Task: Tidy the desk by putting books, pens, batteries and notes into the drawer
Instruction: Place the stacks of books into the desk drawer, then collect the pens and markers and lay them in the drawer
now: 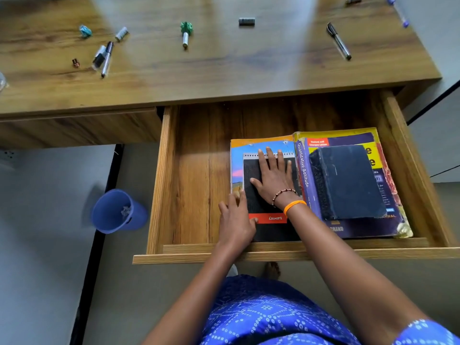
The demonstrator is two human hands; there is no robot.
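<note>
- Two hands rest on a black spiral notepad with a red band near its lower end, lying in the open wooden drawer on top of a thin book with a blue and orange cover.
- Right hand lies flat on the notepad's upper half, fingers straight and slightly spread, fingertips reaching the wire binding; it presses rather than grips.
- Left hand sits at the notepad's lower left edge, fingers loosely extended along that edge and thumb touching the red band; it does not curl round anything.
- Just beside the notepad, on the right side of the drawer, a thick purple and yellow book lies flat with a dark blue hardback stacked on it.
- On the table above the drawer, well apart from one another: a black marker, a pen beside a small capped item, a grey battery, a green-topped piece, and a blue pen at the far right corner.
- A blue bin stands on the floor left of the drawer.
</note>
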